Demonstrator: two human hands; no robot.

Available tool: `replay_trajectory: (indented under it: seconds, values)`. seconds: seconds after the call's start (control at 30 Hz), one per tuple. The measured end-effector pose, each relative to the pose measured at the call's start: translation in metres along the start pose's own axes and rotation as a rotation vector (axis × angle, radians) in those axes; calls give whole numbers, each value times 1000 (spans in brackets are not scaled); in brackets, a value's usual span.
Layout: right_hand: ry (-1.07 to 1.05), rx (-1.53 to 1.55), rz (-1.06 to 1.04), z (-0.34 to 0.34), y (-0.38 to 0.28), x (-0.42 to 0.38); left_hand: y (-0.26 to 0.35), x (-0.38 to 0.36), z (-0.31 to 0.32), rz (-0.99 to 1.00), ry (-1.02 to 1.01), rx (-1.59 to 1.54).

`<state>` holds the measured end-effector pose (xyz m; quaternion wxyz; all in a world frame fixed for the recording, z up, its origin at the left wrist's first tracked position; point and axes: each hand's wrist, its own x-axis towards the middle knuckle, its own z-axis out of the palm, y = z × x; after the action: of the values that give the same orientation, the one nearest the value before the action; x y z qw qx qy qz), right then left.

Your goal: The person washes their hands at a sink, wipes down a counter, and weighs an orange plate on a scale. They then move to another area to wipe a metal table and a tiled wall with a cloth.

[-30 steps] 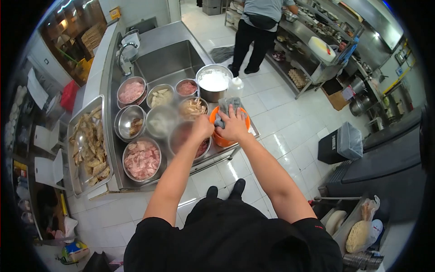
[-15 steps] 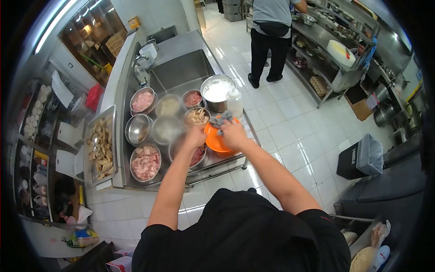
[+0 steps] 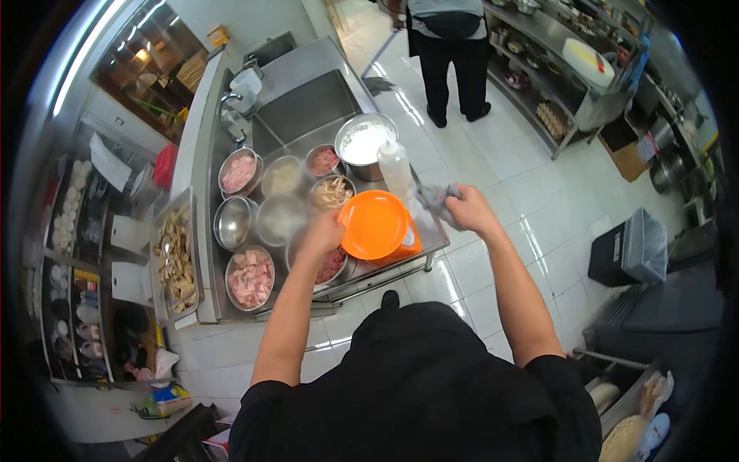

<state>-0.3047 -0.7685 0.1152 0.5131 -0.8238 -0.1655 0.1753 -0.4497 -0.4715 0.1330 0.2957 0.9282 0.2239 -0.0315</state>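
The left hand (image 3: 328, 229) pinches the orange plate (image 3: 375, 225), seemingly light and stiff, aptly by its rim. The right hand (image 3: 472, 209) clutches soft cloth (image 3: 436, 203).

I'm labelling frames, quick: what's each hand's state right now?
Left hand: closed, holding the orange dish.
Right hand: closed, holding a grey cloth.

At the centre of the frame, the left hand (image 3: 326, 231) grips the left edge of an orange dish (image 3: 375, 224). Just right of it, the right hand (image 3: 471, 209) holds a bunched grey cloth (image 3: 437, 203) (a little blurred), apart from the dish. A squeeze bottle (image 3: 396, 168) stands above the dish, beside a metal pot (image 3: 368, 172) of white contents. Pink meat (image 3: 251, 278) lies left of centre; another person (image 3: 449, 65) stands at upper middle.
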Motion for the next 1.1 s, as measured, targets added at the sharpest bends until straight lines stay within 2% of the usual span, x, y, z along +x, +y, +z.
replay_trajectory:
  seconds: [0.03,0.07,0.1,0.13,0.17,0.2,0.27,0.4,0.47,0.5,0.53,0.6,0.63,0.67,0.73,0.8,0.9,0.97,1.1]
  values:
    - [61,203,-54,22,24,8,4,-2,1,-38,1,-14]
    - [23,220,17,37,26,3,-2,2,9,-33,-17,-5]
    - [-13,238,86,54,27,-5,-14,10,21,59,53,-85]
    - [-15,164,-149,82,50,-4,-22,15,31,150,121,-168]
    - [-15,87,-381,117,80,-4,-23,17,36,156,101,-160]
    - [68,-307,-400,143,94,-16,-25,17,41,128,123,-96]
    - [43,-395,-185,128,70,-34,-27,18,48,114,119,-19]
    - [0,-394,-24,126,68,-36,-22,15,48,95,146,10]
    - [111,-135,-202,138,66,-45,-21,15,47,82,174,14]
    - [223,-124,-392,146,69,-56,-22,18,47,90,157,24]
    - [231,-118,-375,145,74,-61,-24,19,47,105,163,56]
    - [134,-268,-470,133,90,-73,-26,18,45,122,158,95]
    - [104,-399,-406,127,100,-71,-26,18,44,147,170,111]
    - [111,-392,-396,125,101,-67,-26,18,42,173,182,128]
    - [26,-331,-364,121,94,-62,-27,20,42,170,150,158]
    - [62,-147,-424,136,73,-69,-30,21,41,164,121,184]
    - [48,-130,-409,131,81,-70,-36,28,38,185,115,135]
    - [-134,-388,-119,111,98,-54,-41,32,38,188,106,147]
    - [-170,-207,-122,121,65,-5,-55,42,38,209,74,168]
